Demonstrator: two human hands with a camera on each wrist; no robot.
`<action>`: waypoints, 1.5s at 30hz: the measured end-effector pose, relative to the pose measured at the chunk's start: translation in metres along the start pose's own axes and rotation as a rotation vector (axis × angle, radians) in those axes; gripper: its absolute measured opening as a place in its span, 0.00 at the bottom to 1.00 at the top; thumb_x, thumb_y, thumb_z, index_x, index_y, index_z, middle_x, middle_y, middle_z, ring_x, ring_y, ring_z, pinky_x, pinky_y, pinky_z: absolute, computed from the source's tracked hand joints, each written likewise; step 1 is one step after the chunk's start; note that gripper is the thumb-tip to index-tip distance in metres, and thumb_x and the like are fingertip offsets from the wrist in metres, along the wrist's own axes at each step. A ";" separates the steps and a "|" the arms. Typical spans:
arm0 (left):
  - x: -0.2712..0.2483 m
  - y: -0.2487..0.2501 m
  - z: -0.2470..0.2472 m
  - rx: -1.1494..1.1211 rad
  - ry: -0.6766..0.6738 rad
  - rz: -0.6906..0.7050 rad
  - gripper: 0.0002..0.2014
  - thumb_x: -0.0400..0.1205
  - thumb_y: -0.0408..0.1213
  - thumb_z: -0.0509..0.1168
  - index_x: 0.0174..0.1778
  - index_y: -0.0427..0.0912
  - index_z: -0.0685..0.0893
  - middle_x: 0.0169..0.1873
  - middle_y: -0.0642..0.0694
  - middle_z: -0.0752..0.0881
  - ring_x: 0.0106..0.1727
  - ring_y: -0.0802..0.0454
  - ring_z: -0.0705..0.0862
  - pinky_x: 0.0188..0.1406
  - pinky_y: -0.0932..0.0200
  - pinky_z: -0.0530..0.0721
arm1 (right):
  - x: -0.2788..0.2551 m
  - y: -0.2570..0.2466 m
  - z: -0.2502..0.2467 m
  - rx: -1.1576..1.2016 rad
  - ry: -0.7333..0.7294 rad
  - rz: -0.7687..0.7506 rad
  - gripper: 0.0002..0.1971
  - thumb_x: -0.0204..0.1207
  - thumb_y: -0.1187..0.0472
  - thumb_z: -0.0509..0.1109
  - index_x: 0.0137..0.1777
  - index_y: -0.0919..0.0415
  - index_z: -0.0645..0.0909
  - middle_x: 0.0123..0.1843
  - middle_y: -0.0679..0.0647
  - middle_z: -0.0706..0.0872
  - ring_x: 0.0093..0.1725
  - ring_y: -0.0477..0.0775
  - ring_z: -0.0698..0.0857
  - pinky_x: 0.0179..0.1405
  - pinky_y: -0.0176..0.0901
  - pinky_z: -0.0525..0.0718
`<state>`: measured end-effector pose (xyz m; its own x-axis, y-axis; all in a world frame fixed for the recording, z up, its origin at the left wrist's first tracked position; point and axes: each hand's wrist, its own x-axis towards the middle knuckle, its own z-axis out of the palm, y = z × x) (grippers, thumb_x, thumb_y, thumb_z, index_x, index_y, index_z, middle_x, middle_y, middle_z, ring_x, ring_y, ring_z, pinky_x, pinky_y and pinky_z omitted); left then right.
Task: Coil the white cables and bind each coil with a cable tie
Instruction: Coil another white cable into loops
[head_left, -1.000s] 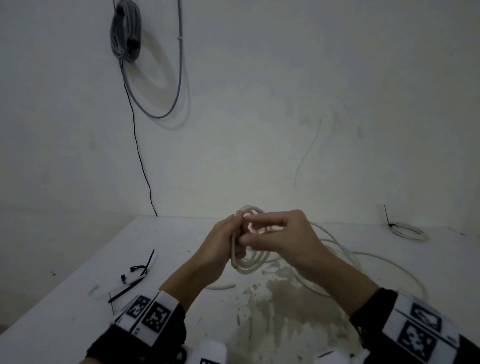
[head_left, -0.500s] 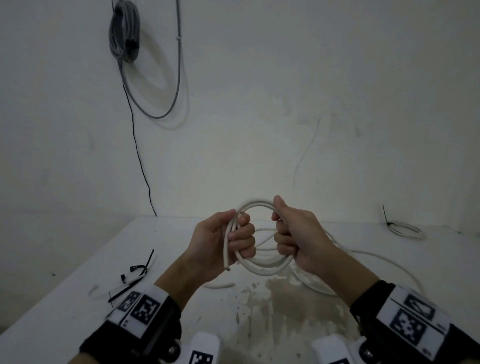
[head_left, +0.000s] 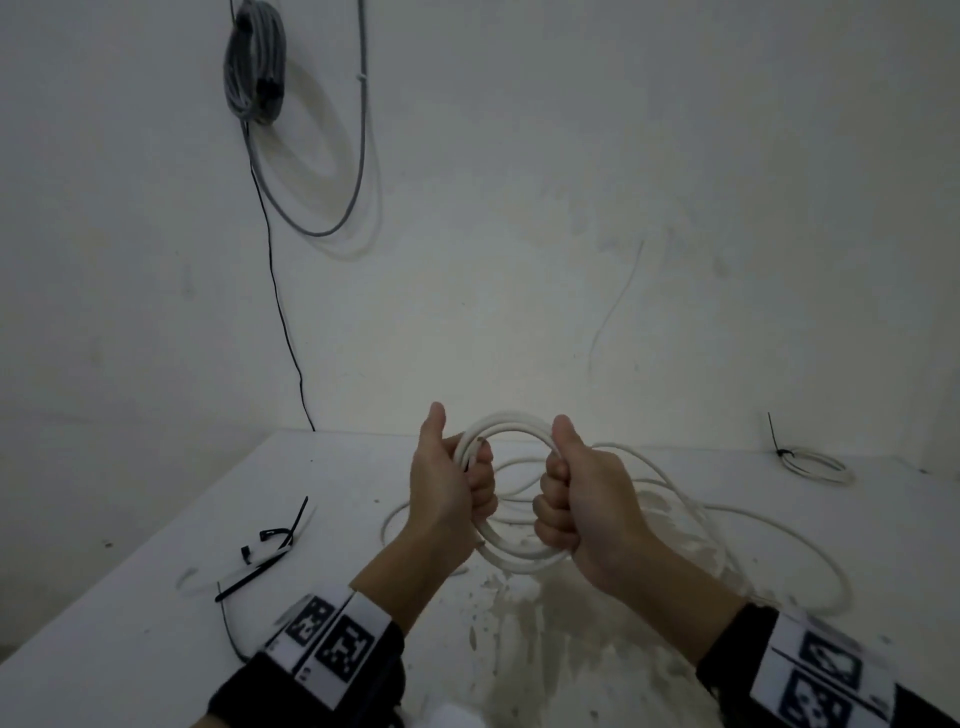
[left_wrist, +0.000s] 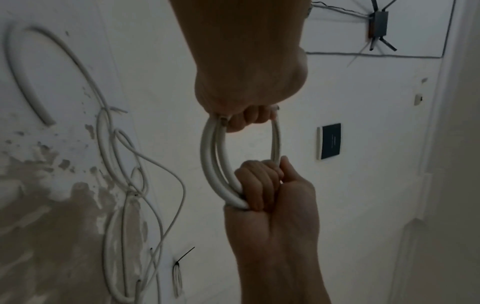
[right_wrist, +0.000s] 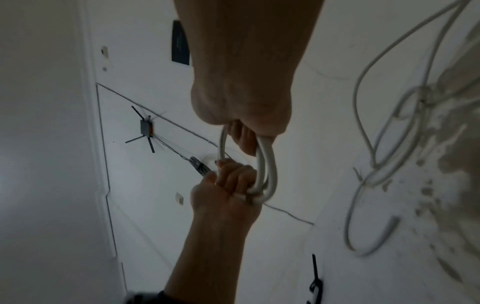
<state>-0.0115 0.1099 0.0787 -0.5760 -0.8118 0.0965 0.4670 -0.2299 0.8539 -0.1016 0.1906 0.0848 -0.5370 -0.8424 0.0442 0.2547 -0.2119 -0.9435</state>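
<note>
Both hands hold a white cable coil (head_left: 511, 423) upright above the table. My left hand (head_left: 480, 488) grips its left side in a fist, thumb up. My right hand (head_left: 553, 499) grips the right side the same way. The left wrist view shows the coil (left_wrist: 210, 160) spanning from my left hand (left_wrist: 249, 117) to my right hand (left_wrist: 262, 185). In the right wrist view the coil (right_wrist: 267, 164) runs between my right hand (right_wrist: 244, 139) and left hand (right_wrist: 233, 179). Loose white cable (head_left: 779, 525) trails off to the right on the table. Black cable ties (head_left: 270, 551) lie at the left.
A small white coil bound with a black tie (head_left: 815, 465) lies at the back right of the white table (head_left: 156, 597). A grey cable bundle (head_left: 254, 62) hangs on the wall, and a thin black wire (head_left: 280, 312) runs down from it. The table's middle is stained (head_left: 545, 649).
My right hand has moved from beside the left hand to the coil's right side. The hands have drawn apart, and the coil now stands wider between them.
</note>
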 end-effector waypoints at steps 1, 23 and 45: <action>0.000 0.000 0.003 0.020 -0.009 0.026 0.30 0.86 0.53 0.48 0.21 0.39 0.70 0.11 0.51 0.62 0.12 0.58 0.56 0.14 0.66 0.54 | -0.002 0.003 0.001 0.063 0.021 -0.020 0.24 0.84 0.47 0.57 0.27 0.56 0.61 0.15 0.47 0.57 0.12 0.44 0.54 0.14 0.28 0.53; -0.008 0.005 0.021 0.203 -0.190 0.114 0.18 0.86 0.47 0.52 0.41 0.37 0.76 0.20 0.53 0.67 0.21 0.57 0.65 0.28 0.62 0.78 | 0.003 -0.005 -0.012 0.354 0.154 -0.190 0.23 0.84 0.49 0.56 0.27 0.56 0.61 0.16 0.47 0.57 0.13 0.44 0.54 0.12 0.28 0.54; -0.009 0.024 0.007 0.340 -0.426 -0.016 0.17 0.87 0.41 0.50 0.40 0.36 0.77 0.19 0.55 0.67 0.16 0.63 0.60 0.13 0.71 0.61 | 0.021 -0.018 -0.037 -1.073 -0.061 -1.443 0.02 0.69 0.72 0.75 0.41 0.71 0.88 0.41 0.60 0.90 0.42 0.48 0.85 0.46 0.31 0.83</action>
<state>-0.0001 0.1152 0.1016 -0.8350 -0.5043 0.2201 0.2531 0.0031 0.9674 -0.1476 0.1953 0.0905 0.1934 -0.3233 0.9263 -0.9304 -0.3601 0.0686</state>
